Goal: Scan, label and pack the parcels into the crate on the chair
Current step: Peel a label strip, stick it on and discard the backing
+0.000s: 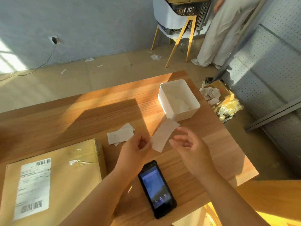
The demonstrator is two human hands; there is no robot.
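A white label [162, 137], a limp paper strip, hangs just above the desk [81, 115]. The left hand [135, 149] pinches it at its lower left edge. The right hand [190, 147] is just to the label's right, fingers loosely spread, holding nothing and not touching the paper.

The step in hand seems to be readying this label for the parcel. To do it well, the right hand should probably take the free edge so that the strip is held taut. If the back is adhesive, it should be kept off the fingers. The label could then be laid flat on bare cardboard, clear of the printed barcodes.

The parcel [65, 168], a flat brown cardboard box with a shipping sheet on top, lies on the desk to the left of the left forearm, well apart from the label. A dark handheld scanner [157, 189] lies screen up between the two forearms. Loose white slips [120, 136] lie near the left hand. A white tub [185, 115] stands just beyond the label. Far across the floor, the dark crate [189, 9] sits on the chair [164, 15].
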